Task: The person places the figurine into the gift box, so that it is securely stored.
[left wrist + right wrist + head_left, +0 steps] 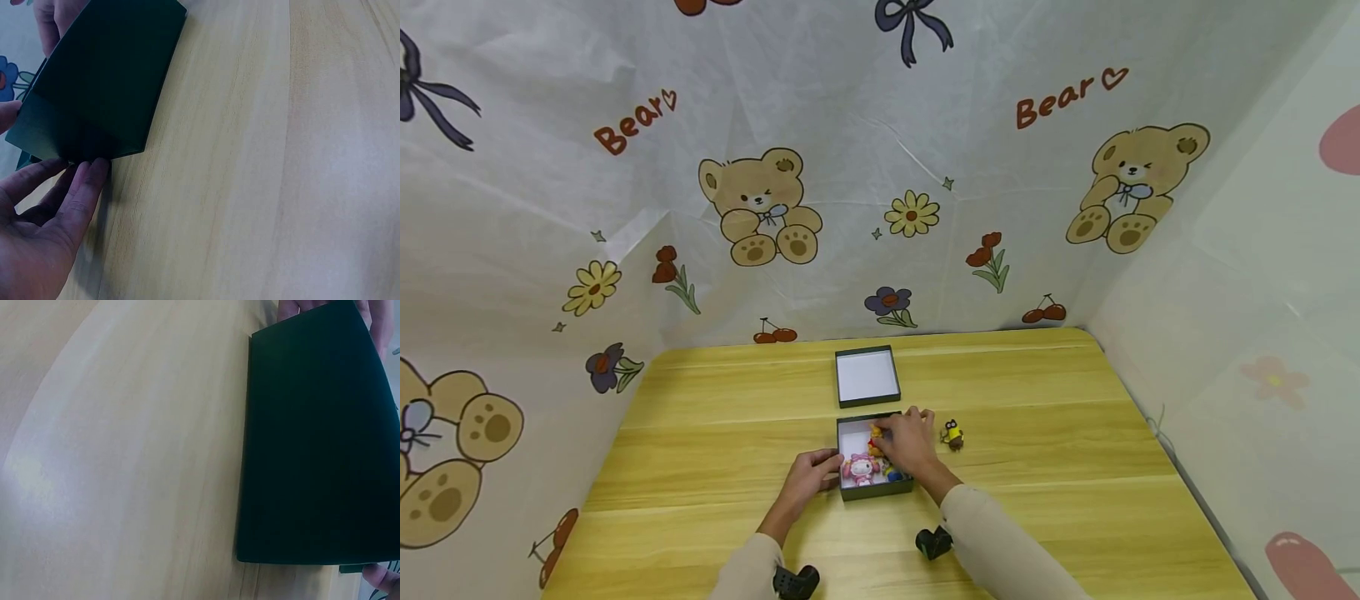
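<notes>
A dark green open box [877, 492] with a white inside stands on the table. My right hand [912, 442] reaches over its right side and pinches a small yellow-and-red figurine [874, 447] inside. Below that figurine lie a pink-and-white kitty figurine [861, 470] and a partly hidden blue-and-yellow one [891, 472]. At the box's left side, my left hand [808, 477] holds the wall, thumb at the rim and fingers against the outside. In the left wrist view, its fingers [81, 194] touch the lower edge of the box.
Just behind the box lies a dark-edged lid [868, 377], white inside up. A yellow-and-brown figurine [952, 435] stands on the wooden table [1037, 500] to the right of my right hand. A patterned cloth [850, 167] hangs behind the table.
</notes>
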Motion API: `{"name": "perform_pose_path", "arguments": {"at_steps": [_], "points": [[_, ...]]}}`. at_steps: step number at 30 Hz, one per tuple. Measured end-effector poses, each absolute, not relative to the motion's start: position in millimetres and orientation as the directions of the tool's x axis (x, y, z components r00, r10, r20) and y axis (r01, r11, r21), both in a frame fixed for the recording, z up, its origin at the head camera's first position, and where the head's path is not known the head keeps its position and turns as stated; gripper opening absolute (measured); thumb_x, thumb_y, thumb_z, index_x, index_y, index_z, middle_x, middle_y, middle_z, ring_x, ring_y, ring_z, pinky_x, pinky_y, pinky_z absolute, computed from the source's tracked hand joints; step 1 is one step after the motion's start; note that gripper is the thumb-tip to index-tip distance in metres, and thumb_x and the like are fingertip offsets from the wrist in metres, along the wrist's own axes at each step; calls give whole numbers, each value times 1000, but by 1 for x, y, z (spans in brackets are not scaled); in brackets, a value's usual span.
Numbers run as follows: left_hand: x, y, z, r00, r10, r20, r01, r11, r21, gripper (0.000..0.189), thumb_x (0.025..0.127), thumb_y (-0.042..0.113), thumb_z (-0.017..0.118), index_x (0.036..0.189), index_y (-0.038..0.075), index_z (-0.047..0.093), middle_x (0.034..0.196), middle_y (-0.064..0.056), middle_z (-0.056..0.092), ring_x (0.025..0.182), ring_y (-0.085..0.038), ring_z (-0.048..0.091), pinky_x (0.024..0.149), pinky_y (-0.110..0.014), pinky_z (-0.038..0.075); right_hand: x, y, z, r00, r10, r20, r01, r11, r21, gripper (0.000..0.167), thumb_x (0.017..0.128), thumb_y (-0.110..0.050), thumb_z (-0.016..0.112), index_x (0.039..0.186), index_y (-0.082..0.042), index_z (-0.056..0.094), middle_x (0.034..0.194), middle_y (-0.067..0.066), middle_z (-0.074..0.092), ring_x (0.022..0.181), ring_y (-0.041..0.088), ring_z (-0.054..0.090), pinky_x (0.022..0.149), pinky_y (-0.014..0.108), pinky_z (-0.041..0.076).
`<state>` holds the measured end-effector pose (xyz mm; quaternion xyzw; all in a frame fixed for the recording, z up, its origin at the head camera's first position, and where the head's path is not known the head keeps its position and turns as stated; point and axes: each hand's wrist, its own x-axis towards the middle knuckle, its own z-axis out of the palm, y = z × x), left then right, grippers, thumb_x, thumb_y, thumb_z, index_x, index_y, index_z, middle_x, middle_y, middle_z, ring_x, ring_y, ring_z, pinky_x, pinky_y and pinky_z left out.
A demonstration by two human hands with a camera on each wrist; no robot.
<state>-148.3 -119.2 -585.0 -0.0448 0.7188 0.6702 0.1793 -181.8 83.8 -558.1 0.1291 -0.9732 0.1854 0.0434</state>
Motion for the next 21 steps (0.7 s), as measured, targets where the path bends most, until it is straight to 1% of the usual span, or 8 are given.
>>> {"name": "perform_pose_path", "arguments": {"at_steps": [3,11,18,21], "points": [[-149,-119,-587,-933,170,-316,-301,109,947,50,97,21,58,127,-19,49,115,-24,62,99,-24,64,81,-37,57,-181,83,-557,-962,-240,135,-271,907,-322,26,84,-35,73,107,-24,76,99,-1,73,89,26,53,89,54,34],[-148,-120,-586,-934,180,-309,-293,110,950,51,97,21,59,127,-19,49,116,-24,62,100,-25,64,82,-37,57,-182,83,-559,-954,-268,136,-294,924,-243,23,87,-35,71,106,-24,76,104,-2,72,93,26,53,89,52,36],[-148,-120,-587,-933,192,-304,-290,97,952,49,98,17,56,127,-21,47,116,-27,61,102,-27,63,84,-42,56,-182,84,-556,-949,-293,114,-312,921,-235,20,88,-30,69,106,-23,76,104,-2,71,93,28,56,93,56,34],[-148,-120,-587,-933,189,-306,-291,101,951,49,98,18,57,127,-21,47,116,-27,61,102,-27,63,84,-43,56,-182,84,-554,-949,-299,100,-315,921,-232,20,89,-30,68,106,-23,76,104,-3,72,93,28,57,94,56,34]]}}
